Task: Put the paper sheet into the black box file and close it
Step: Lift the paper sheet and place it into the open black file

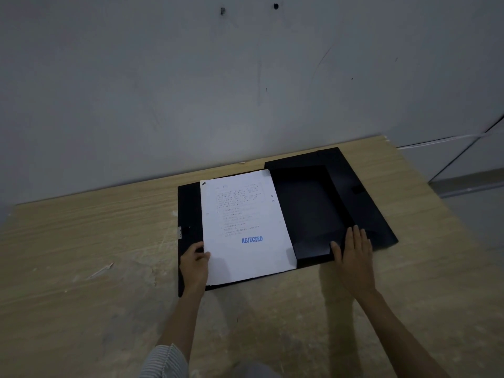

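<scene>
The black box file (pixel 313 208) lies spread open on the wooden table (pixel 81 241). A white paper sheet (pixel 245 230), printed with text and a blue REJECTED stamp, rests on the file's left half. My left hand (pixel 195 261) pinches the sheet's lower left edge, thumb on top. My right hand (pixel 354 257) lies flat, fingers together, on the near flap of the file's right half, holding nothing.
A grey wall (pixel 245 77) rises right behind the table. The table's right edge drops to the floor near a white panel (pixel 463 159). Scuffs and a small paper scrap (pixel 102 270) mark the tabletop at the left.
</scene>
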